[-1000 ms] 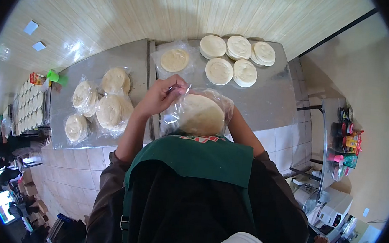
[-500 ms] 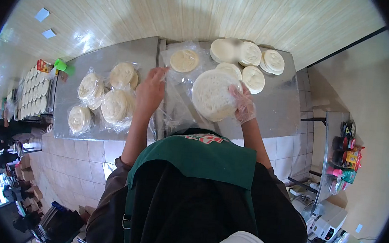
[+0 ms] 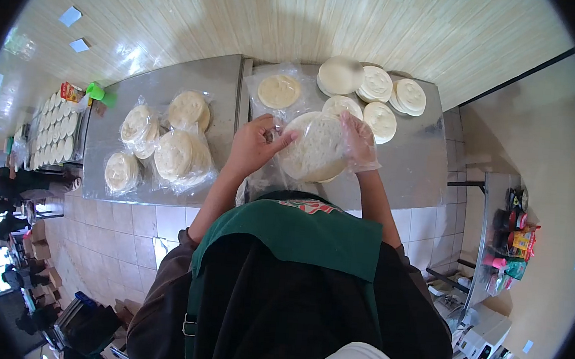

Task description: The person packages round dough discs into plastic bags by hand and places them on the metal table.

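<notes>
A stack of round pale flatbreads (image 3: 313,148) is tilted up in front of my apron, with clear plastic around at least part of it. My right hand (image 3: 359,143), in a clear plastic glove, grips the stack's right edge. At its left edge is my bare left hand (image 3: 261,142), thumb and fingers closed on clear plastic bag film. Just behind, one flatbread (image 3: 279,91) lies on a sheet of clear plastic. Further right are several unwrapped flatbread stacks, among them a near one (image 3: 379,122) and a far one (image 3: 375,84).
Several bagged flatbread stacks (image 3: 182,156) lie on the left metal table (image 3: 225,73). Another table at far left carries rows of flatbreads (image 3: 53,131), a green cup (image 3: 94,91) and people beside it. A shelf (image 3: 493,226) with colourful packets stands at right.
My left hand has moved right to the flatbread stack. My right hand has shifted slightly up along its right edge, and clear plastic now shows over the stack.
</notes>
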`<state>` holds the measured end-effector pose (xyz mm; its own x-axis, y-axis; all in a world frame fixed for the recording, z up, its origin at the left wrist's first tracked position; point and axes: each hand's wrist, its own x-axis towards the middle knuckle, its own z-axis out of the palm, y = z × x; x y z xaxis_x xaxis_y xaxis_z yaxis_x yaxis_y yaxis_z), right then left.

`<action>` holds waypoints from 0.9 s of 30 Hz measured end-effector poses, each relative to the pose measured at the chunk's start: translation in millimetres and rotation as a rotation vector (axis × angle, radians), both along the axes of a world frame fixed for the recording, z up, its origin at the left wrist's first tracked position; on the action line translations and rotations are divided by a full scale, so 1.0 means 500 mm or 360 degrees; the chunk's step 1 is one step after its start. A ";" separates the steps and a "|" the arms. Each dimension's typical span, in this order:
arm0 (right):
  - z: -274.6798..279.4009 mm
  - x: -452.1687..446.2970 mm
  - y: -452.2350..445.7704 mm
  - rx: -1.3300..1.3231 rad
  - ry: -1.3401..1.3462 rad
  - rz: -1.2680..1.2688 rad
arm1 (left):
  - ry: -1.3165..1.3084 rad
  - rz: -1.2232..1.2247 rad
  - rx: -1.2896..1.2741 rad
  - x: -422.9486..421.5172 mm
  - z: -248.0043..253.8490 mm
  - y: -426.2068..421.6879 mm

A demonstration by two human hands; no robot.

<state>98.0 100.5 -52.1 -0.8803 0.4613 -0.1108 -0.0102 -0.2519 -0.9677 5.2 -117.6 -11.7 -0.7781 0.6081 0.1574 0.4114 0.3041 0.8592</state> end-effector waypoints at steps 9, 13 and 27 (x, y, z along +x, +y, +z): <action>0.069 0.022 -0.061 0.0999 0.0023 -0.0145 | 0.0033 0.0306 0.0131 -0.003 -0.039 0.016; 0.059 0.020 -0.071 0.1000 0.0166 -0.0413 | 0.0297 0.0306 -0.0010 0.004 -0.013 0.014; 0.097 0.044 -0.049 0.1136 0.0042 -0.0763 | 0.0518 0.0565 -0.0123 -0.022 -0.028 -0.004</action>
